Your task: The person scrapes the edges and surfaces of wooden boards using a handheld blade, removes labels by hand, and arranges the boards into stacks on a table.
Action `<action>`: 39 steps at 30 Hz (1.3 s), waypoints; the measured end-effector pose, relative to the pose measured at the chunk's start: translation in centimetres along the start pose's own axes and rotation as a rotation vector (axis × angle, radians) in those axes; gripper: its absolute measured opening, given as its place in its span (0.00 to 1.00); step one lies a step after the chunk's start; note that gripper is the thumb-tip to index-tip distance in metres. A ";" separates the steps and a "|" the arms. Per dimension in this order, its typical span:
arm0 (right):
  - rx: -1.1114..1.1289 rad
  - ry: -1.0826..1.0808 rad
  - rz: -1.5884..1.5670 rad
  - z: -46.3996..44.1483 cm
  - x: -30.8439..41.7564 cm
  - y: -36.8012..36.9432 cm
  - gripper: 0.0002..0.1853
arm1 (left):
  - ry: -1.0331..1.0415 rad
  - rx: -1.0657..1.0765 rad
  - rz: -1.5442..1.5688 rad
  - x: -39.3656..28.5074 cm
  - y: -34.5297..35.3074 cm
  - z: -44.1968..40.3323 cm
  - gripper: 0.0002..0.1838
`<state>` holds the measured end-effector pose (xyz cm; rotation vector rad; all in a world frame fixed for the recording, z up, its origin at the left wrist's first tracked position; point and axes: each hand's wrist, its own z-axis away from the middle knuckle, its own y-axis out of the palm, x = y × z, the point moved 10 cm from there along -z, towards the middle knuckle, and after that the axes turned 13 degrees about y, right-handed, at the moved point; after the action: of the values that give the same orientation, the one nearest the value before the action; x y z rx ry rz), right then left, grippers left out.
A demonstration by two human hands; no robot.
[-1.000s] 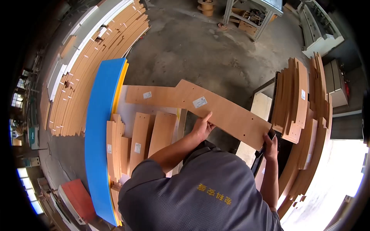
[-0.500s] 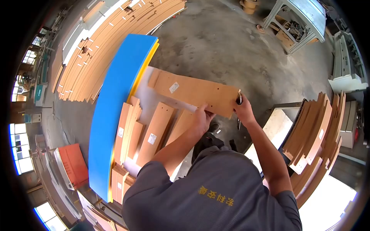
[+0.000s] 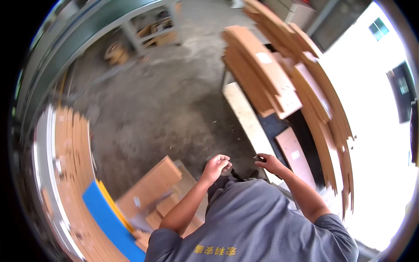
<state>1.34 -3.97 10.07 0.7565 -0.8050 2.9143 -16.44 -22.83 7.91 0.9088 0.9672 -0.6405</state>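
My left hand (image 3: 214, 168) hangs in front of my body, fingers loosely curled and apart, with nothing visible in it. In my right hand (image 3: 271, 164) there is a small dark hand tool (image 3: 260, 158), its kind too blurred to make out. That hand is beside the long pale board edge (image 3: 248, 120) of a bench. To the left of my left hand lies a wood-coloured panel (image 3: 150, 185) with a white label, among other panels next to a blue board (image 3: 109, 218) with a yellow edge.
Stacked wood-coloured panels (image 3: 257, 65) stand on the right, with a single pinkish panel (image 3: 295, 155) lying nearer me. A long stack of panels (image 3: 72, 166) runs along the left. A grey metal table frame (image 3: 135, 37) and a brown roll (image 3: 116, 54) are at the back.
My left hand has let go of the labelled panel, which now lies on the left. My view and body have turned right, towards the stacked panels. The dark tool is still in my right hand.
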 end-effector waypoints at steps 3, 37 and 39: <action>-0.410 0.160 -0.123 5.0 -11.9 -7.0 0.30 | -0.056 0.230 -0.113 1.3 7.0 -4.5 0.12; -0.511 0.281 0.131 8.0 -45.5 -15.9 0.30 | 0.140 1.084 -1.701 14.2 28.2 -16.3 0.53; -0.478 0.270 0.153 5.7 -43.0 -16.3 0.30 | 0.127 1.086 -1.697 14.1 28.1 -16.3 0.52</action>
<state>44.23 11.77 2.33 0.2642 -1.4921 2.6766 5.46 4.09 0.96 0.8291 1.3936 -2.7504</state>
